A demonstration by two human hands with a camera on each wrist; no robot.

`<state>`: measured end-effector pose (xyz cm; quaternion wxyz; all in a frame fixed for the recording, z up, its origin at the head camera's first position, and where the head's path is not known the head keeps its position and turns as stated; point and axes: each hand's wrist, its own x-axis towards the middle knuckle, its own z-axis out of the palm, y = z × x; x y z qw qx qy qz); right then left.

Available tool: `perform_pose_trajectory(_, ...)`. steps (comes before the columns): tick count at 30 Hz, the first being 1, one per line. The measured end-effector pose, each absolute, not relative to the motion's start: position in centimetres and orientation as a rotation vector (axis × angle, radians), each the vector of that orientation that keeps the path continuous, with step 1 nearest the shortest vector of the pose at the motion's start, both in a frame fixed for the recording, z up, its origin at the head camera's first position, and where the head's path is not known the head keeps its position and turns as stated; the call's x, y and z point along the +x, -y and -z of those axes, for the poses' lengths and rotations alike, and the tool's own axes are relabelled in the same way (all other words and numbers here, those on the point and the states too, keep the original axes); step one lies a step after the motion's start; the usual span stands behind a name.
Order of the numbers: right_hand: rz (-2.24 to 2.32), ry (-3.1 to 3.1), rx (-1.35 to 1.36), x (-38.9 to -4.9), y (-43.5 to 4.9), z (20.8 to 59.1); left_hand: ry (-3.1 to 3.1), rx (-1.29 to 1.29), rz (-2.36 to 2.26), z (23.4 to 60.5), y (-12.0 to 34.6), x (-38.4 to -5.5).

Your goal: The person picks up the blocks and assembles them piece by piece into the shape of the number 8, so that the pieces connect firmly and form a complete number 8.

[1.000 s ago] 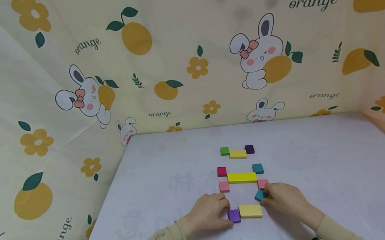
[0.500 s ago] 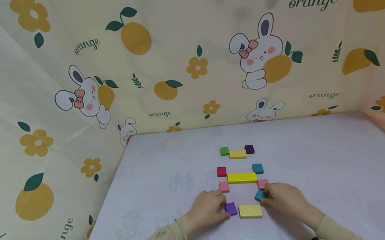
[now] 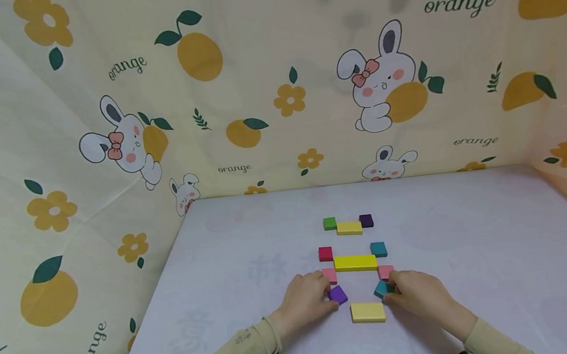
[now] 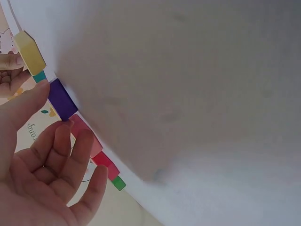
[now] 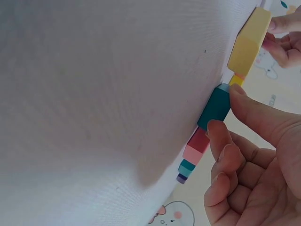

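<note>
My left hand (image 3: 303, 301) pinches a purple block (image 3: 338, 295) between thumb and fingertip; the left wrist view shows the purple block (image 4: 62, 100) from the side, low over the table. This block sits turned at an angle, just nearer than the left pink block (image 3: 330, 275). Opposite it, my right hand (image 3: 422, 293) pinches a teal block (image 3: 382, 289), also tilted in its layout, right below the right pink block (image 3: 385, 272). In the right wrist view, thumb and index finger meet the ends of the teal block (image 5: 215, 106). A pale yellow block (image 3: 368, 312) lies nearest, between the hands.
Beyond the hands lies a long bright yellow block (image 3: 355, 263), with a red block (image 3: 325, 254) and another teal block (image 3: 379, 249) at its far corners. Farther back are a green block (image 3: 329, 224), a yellow block (image 3: 349, 228) and a dark purple block (image 3: 366, 221). A printed cloth (image 3: 254, 88) hangs behind.
My left hand has slid the purple block away from the pale yellow block's left side, forward to near the left pink block, turning it. The right hand has stayed on the teal block.
</note>
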<state>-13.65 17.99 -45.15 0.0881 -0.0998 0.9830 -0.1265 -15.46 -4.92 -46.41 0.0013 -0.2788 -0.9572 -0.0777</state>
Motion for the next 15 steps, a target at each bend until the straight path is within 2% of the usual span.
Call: perform_pose_trajectory(15,0.379,-2.911,-0.277,-13.70,-18.11,45.29,2.968,-0.856,0.247,46.75,4.93,-15.84)
